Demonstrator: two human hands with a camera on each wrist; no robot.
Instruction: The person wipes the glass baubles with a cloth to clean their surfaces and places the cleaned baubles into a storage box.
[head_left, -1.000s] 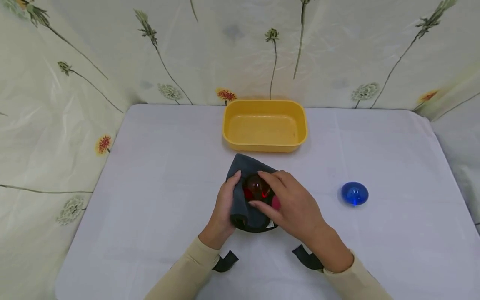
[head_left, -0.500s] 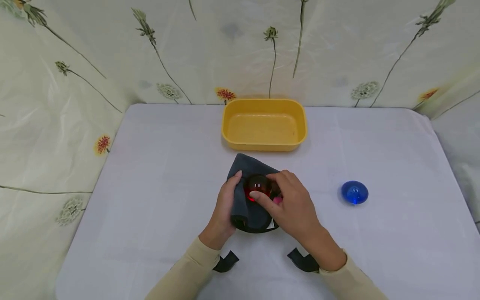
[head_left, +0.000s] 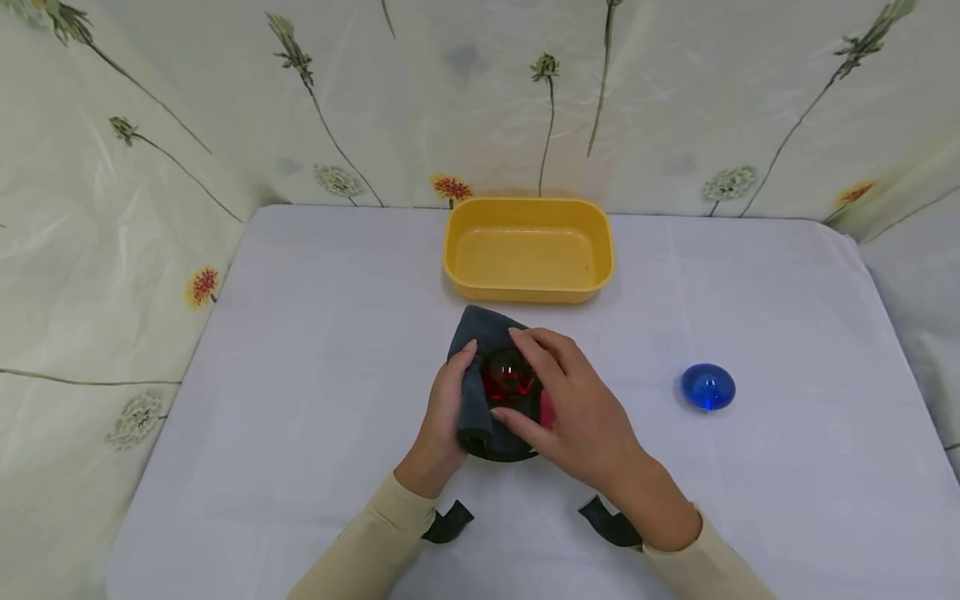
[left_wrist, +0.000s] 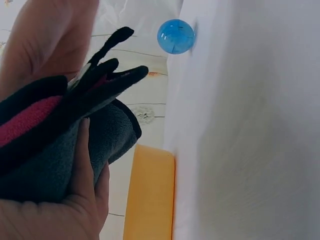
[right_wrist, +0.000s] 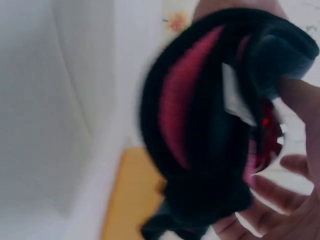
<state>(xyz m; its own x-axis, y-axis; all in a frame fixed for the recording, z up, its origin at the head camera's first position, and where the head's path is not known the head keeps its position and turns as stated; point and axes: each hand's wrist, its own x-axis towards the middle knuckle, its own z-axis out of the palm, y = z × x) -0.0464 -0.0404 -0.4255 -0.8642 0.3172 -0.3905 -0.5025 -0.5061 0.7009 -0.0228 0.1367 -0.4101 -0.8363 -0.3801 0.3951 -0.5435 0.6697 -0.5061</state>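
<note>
A dark red glassy ball [head_left: 508, 373] sits on a grey-blue cloth [head_left: 480, 325] with black edging and a pink reverse side. My left hand [head_left: 438, 417] grips the folded cloth from the left, its thumb lying over the near fold. On the other side, my right hand [head_left: 588, 421] curls thumb and fingers round the ball. Bunched cloth [right_wrist: 175, 105] covers much of the right wrist view, where only part of the red ball [right_wrist: 271, 135] shows. The left wrist view shows the cloth [left_wrist: 45, 165] in the left palm, with the ball hidden.
A yellow plastic tub [head_left: 528, 295] stands at the back middle of the white-covered table [head_left: 300, 333], beyond the cloth. To the right lies a clear blue ball [head_left: 708, 387]. Flower-patterned sheeting [head_left: 375, 100] hangs behind. Black straps [head_left: 450, 523] hang at both wrists.
My right thumb and fingers, closer together half a second ago, have spread wider round the red ball. The cloth and ball have shifted slightly left. The tub and blue ball stay put.
</note>
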